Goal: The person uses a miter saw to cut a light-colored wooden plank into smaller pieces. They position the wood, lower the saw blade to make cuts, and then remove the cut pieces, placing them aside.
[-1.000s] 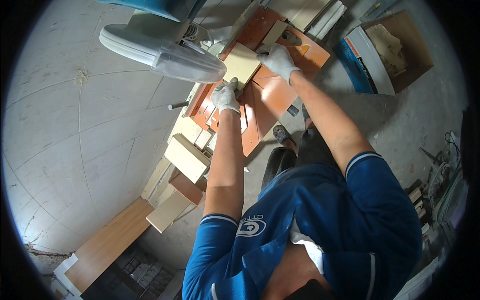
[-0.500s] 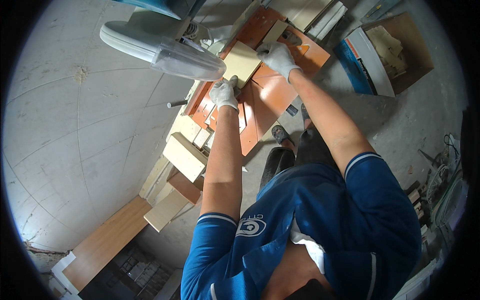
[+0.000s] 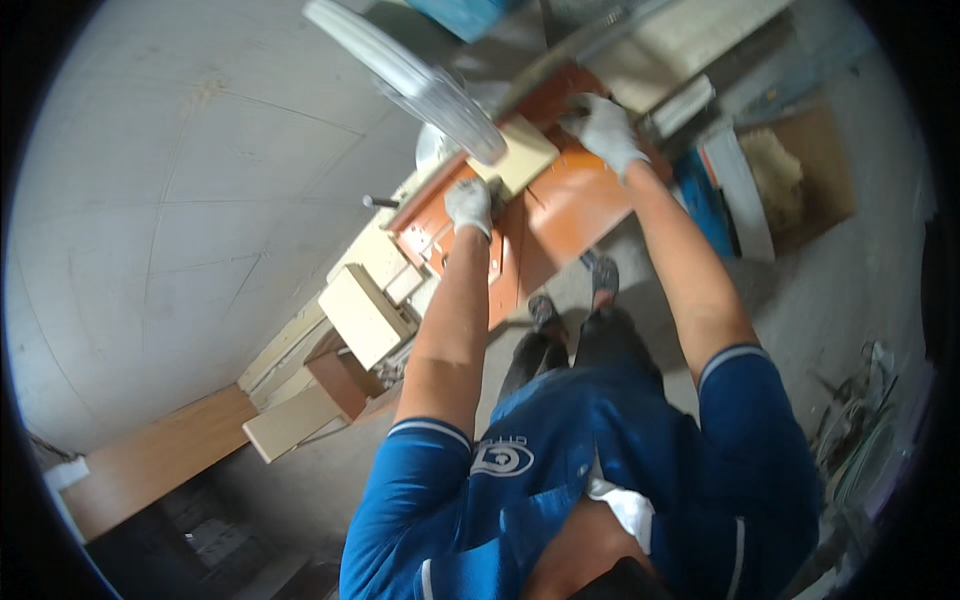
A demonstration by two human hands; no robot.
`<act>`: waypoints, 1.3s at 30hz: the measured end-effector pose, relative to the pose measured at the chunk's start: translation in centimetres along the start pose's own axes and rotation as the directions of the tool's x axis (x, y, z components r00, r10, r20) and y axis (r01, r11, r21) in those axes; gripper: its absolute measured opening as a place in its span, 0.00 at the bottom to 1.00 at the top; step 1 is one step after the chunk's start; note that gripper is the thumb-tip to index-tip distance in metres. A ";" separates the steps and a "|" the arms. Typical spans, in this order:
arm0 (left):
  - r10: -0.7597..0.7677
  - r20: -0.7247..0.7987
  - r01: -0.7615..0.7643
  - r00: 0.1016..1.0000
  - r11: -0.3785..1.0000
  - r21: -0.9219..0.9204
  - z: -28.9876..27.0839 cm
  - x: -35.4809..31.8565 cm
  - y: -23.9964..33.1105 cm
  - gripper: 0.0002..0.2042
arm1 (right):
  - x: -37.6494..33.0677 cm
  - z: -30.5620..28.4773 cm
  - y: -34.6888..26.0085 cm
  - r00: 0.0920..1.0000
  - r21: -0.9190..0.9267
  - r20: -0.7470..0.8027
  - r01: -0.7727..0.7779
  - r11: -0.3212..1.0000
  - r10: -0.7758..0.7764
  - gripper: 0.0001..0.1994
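My left hand (image 3: 470, 205), in a whitish work glove with dark fingertips, is closed at the near left edge of a flat cream board (image 3: 527, 157). The board lies on the orange table of a saw (image 3: 565, 205), partly under a long clear blade guard (image 3: 445, 95). My right hand (image 3: 608, 132), gloved the same way, is over the far right part of the table, apart from the board. Its fingers point down and left and are smeared by motion, so whether anything is in them is hidden.
Cream boards (image 3: 365, 317) stand left of the saw, above a brown box-like piece (image 3: 338, 380). An open carton (image 3: 745, 190) with cream offcuts sits at the right. A grey wall (image 3: 150, 200) runs along the left, and cables (image 3: 865, 440) lie at the lower right.
My right hand has come off the board's right edge and moved right. My left hand stays at the board's near edge. The whole view has shifted and is more blurred.
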State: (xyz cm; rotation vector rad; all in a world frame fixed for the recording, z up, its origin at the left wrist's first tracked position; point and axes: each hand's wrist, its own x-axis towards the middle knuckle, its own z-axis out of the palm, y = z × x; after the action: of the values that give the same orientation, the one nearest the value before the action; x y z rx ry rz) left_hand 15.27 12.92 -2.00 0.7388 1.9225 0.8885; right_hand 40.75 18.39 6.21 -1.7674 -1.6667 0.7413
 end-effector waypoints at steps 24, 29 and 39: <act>0.070 0.125 -0.064 0.990 0.997 -0.052 -9.1 2.2 -7.0 0.08 | 1.0 -8.5 -37.3 0.712 0.318 0.681 -0.498 0.806 0.172 0.31; -0.014 0.200 0.039 0.980 0.991 -0.125 -7.6 4.0 -9.7 0.11 | -0.2 -7.3 -37.0 0.771 0.364 0.629 -0.410 0.836 0.104 0.30; -0.083 0.235 0.107 0.968 0.990 -0.094 -8.3 2.8 -8.3 0.08 | -3.6 -7.2 -35.0 0.844 0.343 0.521 -0.343 0.875 0.127 0.29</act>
State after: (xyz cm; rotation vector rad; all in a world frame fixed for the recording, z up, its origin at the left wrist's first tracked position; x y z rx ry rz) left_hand 5.44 7.93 -6.90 0.6513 1.6781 0.8015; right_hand 22.51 15.87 37.04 -1.5594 -1.4205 1.6500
